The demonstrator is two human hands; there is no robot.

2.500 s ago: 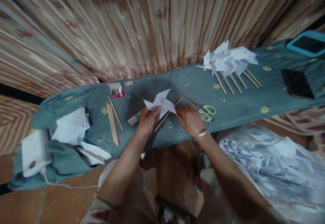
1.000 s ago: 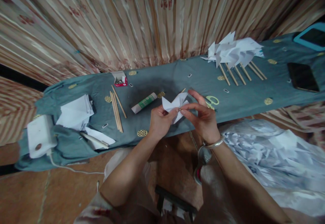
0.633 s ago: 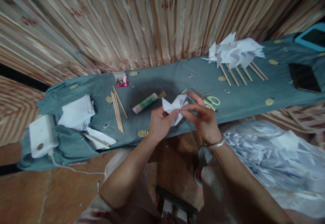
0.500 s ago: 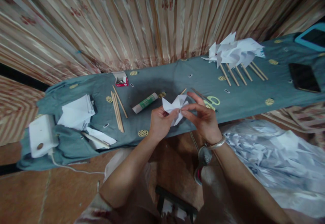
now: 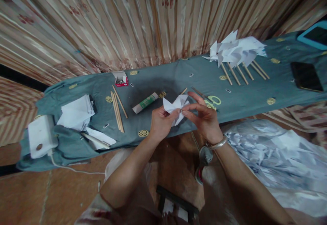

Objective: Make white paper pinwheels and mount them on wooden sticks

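A person's two bare hands work over a cloth-covered counter [image 5: 176, 72], holding a folded white paper pinwheel [image 5: 181, 100] above its near edge. The left hand [image 5: 161, 123] grasps the paper from one side, thumb across the front; the thumb and forefinger of the right hand [image 5: 206, 122] pinch at the pinwheel's center, where a small item is too tiny to make out. A silver bracelet [image 5: 219, 144] circles the right wrist.

Behind the right hand lie scissors with pale green handles [image 5: 214, 100], and the end of a lone wooden stick [image 5: 184, 91] shows beyond the pinwheel. To the left rest a green-and-white glue stick [image 5: 145, 103], a group of wooden sticks [image 5: 118, 112] and an open red-and-white box [image 5: 121, 79] of small metal pieces. A stack of white paper [image 5: 76, 112] sits farther left, near a white device [image 5: 41, 136] with a cable.

At right, a cluster of white pinwheels on sticks [image 5: 235, 52] lies near the counter's far edge — a dark phone [image 5: 306, 76] beyond it. Below, clear plastic [image 5: 258, 129] surrounds a heap of white paper pieces [image 5: 270, 155].
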